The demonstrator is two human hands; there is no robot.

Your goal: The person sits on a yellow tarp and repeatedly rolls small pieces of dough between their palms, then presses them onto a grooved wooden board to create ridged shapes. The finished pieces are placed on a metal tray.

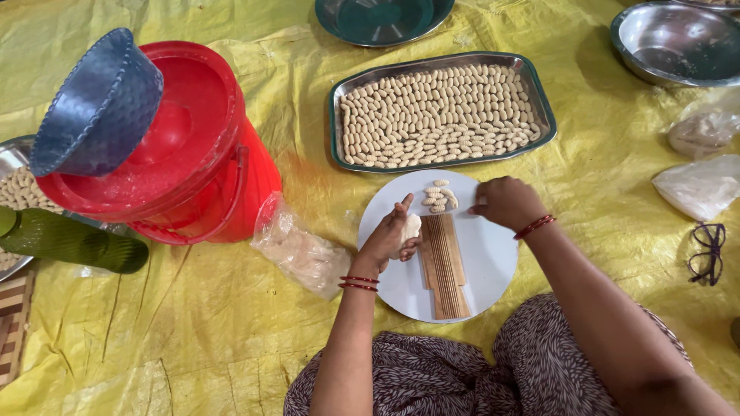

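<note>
1. Patterned cloth [455,377] covers the lap nearest the camera.
2. Left hand [388,235] curls its grip around a dough lump [411,227], thumb raised, beside the ridged board [443,262].
3. Right hand [505,202] is bent at the wrist, fingers closed; what they pinch, I cannot tell.
4. Shaped pieces [438,196] lie on the white plate [493,262].
5. Beyond sits a full tray [539,96]; left, a red bucket [231,192].

Red bucket [196,154] under blue basket [96,104] — spectacles [708,253], 2 steel bowls [678,42].
</note>
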